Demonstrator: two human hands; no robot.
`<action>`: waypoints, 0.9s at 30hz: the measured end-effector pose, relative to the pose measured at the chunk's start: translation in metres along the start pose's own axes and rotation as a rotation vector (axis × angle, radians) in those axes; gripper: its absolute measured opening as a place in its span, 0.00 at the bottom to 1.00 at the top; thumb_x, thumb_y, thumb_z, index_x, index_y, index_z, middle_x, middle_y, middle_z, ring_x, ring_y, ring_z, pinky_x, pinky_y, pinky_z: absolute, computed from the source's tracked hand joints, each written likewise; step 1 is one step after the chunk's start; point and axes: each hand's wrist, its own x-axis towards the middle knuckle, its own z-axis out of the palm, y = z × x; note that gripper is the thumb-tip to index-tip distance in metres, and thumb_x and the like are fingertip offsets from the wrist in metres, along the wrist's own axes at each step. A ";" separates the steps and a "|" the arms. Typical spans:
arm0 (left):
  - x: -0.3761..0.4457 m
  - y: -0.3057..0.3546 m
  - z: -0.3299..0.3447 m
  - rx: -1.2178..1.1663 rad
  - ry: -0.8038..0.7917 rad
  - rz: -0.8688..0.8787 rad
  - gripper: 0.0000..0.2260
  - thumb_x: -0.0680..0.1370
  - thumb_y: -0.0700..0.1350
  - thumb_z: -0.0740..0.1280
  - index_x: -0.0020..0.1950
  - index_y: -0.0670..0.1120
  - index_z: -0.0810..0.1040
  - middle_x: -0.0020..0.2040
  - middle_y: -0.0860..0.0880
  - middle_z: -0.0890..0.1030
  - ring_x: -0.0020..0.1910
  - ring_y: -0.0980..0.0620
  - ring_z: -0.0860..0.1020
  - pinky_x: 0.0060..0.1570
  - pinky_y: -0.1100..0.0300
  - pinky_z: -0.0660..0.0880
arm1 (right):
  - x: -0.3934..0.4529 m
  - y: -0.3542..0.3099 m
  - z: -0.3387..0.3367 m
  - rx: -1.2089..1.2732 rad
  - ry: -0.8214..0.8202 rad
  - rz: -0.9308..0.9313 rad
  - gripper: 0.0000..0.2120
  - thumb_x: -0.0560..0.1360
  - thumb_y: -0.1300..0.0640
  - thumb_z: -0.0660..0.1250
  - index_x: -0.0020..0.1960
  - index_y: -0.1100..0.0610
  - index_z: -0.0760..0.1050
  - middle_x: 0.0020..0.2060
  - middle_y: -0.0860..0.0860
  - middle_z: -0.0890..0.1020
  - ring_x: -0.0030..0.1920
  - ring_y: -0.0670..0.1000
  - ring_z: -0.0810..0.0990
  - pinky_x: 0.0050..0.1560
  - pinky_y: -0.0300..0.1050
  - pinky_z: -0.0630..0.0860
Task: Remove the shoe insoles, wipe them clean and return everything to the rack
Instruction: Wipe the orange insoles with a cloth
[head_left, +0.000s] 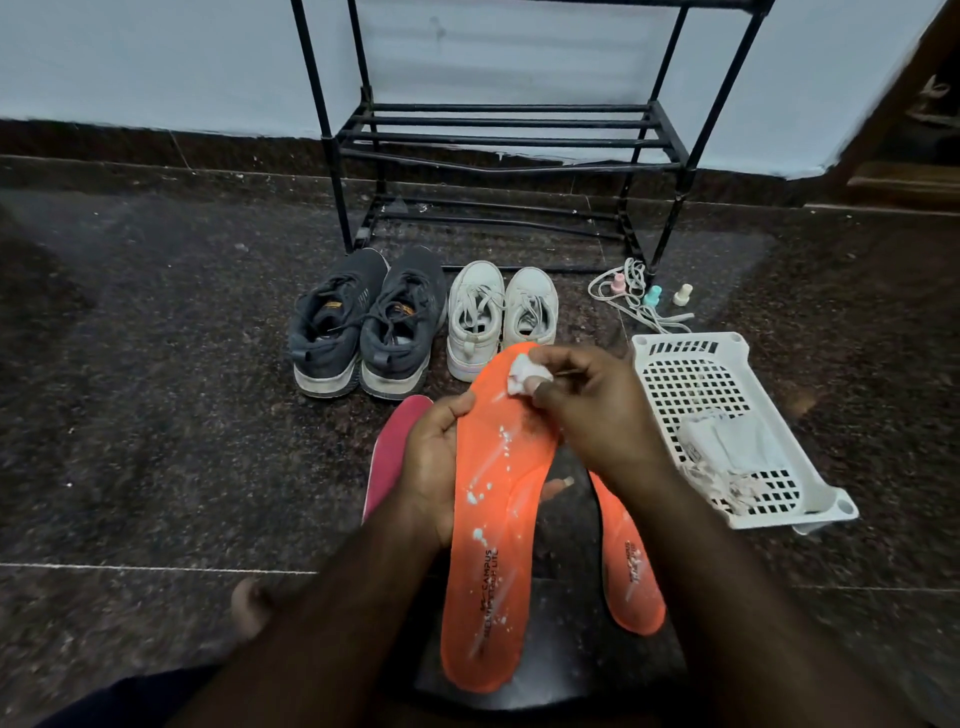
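Observation:
My left hand (434, 462) grips the left edge of an orange insole (496, 525) flecked with white spots, held lengthwise in front of me. My right hand (592, 410) pinches a small white wad of tissue (522, 373) against the insole's toe end. A second orange insole (631, 577) lies on the floor under my right forearm. A pink insole (392, 447) lies on the floor behind my left hand. Two dark grey sneakers (363, 322) and two white sneakers (501, 312) stand side by side before the black metal rack (498, 140), whose shelves hold nothing.
A white perforated plastic basket (727, 431) with white cloths or wipes inside sits on the floor at the right. Loose white laces (631, 296) and three small pastel bottles (652, 296) lie by the rack's right leg. The floor is dark speckled stone.

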 end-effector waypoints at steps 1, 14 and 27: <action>0.000 -0.001 0.000 0.010 0.005 0.006 0.24 0.79 0.56 0.56 0.56 0.43 0.85 0.57 0.40 0.83 0.54 0.38 0.81 0.57 0.32 0.72 | -0.002 0.001 0.003 -0.169 0.023 -0.084 0.10 0.72 0.61 0.74 0.52 0.53 0.83 0.47 0.51 0.84 0.46 0.48 0.82 0.52 0.43 0.77; 0.005 -0.008 0.004 0.082 0.127 0.082 0.21 0.81 0.53 0.53 0.54 0.41 0.81 0.44 0.40 0.84 0.41 0.43 0.84 0.47 0.53 0.79 | -0.023 0.000 0.029 -0.554 0.011 -0.308 0.11 0.72 0.57 0.65 0.48 0.58 0.84 0.42 0.57 0.82 0.46 0.58 0.80 0.49 0.50 0.77; 0.006 -0.007 -0.003 0.042 0.106 0.062 0.26 0.81 0.53 0.52 0.47 0.40 0.86 0.46 0.39 0.84 0.42 0.42 0.84 0.49 0.50 0.78 | -0.022 0.000 0.024 -0.455 -0.051 -0.396 0.09 0.69 0.65 0.68 0.46 0.58 0.83 0.42 0.54 0.82 0.45 0.56 0.80 0.49 0.50 0.77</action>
